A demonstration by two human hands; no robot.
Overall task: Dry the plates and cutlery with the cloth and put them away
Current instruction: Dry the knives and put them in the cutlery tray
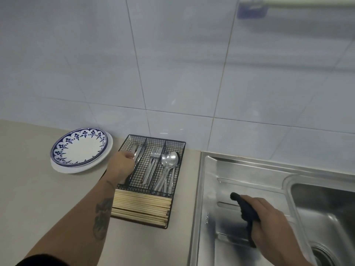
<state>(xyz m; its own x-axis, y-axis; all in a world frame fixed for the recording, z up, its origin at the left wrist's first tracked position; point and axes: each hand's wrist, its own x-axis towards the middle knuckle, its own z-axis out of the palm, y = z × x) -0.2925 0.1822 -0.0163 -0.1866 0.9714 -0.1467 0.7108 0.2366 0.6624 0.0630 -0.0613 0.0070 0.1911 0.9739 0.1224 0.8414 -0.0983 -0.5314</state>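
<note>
A black wire cutlery tray (173, 145) stands on the counter, with forks (153, 162) in its middle slot and spoons (170, 161) in its right one. My left hand (123, 166) reaches into the left slot, its fingers round a piece of steel cutlery (136, 151) there. A stack of plates (80, 149), the top one white with a blue patterned rim, lies left of the tray. My right hand (269, 217) grips a dark cloth (245, 208) over the sink's drainboard (249, 177).
Wooden chopsticks (141, 208) fill the tray's front compartment. The steel sink basin (326, 217) with its drain (322, 255) lies at the right. A beige counter (38, 189) runs left, and a white tiled wall (172, 64) rises behind.
</note>
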